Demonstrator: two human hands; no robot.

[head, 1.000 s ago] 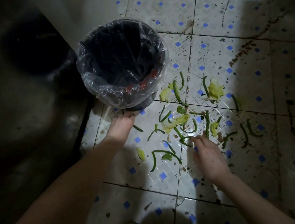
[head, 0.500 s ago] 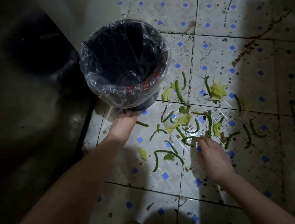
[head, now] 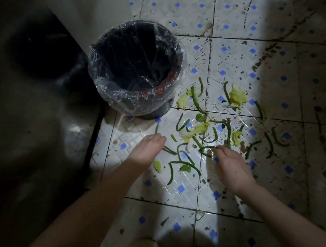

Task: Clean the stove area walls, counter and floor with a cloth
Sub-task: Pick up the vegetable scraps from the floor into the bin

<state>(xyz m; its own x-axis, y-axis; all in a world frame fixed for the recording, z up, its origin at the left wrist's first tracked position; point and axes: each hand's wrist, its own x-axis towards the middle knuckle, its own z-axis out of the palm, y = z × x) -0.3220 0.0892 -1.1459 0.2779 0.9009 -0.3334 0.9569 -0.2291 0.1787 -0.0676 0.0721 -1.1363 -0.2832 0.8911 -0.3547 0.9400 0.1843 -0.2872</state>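
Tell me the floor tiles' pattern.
White floor tiles with small blue diamonds, dirt-speckled; clearest in the head view.

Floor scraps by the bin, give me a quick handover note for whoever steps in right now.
Left hand: open, empty, low over the floor in front of the bin.
Right hand: open, fingertips at the green scraps, nothing clearly gripped.
Bin: lined with a clear bag, upright, beside the scraps.
Done: no sign of any scraps gathered.
Left: gather stems and leaves into the bin, then wipe the dark spatter off the tiles. No cloth in view.
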